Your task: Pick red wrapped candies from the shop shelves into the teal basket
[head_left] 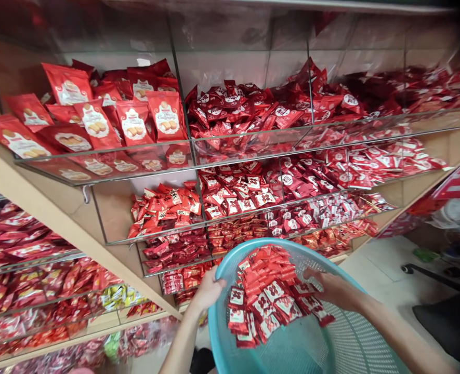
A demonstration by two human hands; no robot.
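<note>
A teal plastic basket (pixel 346 280) with mesh sides is tilted in front of the shelves. My left hand (pixel 210 291) is closed over its left rim, thumb on the inside. Small red snack packets (pixel 266 275) lie heaped in the basket, plain red ones at the back and ones with white labels in front. Reaching in over the right side, my right hand (pixel 327 285) is closed around several red-and-white packets (pixel 315 304). Its thumb shows, while the other fingers are partly hidden among the packets.
Glass-fronted shelves with dividers hold red packets (pixel 245 197) in rows. Larger red biscuit bags (pixel 132 122) stand at upper left. A slanted wooden panel (pixel 77 228) separates another rack at left. On the floor at right stands a dark chair base (pixel 428 275).
</note>
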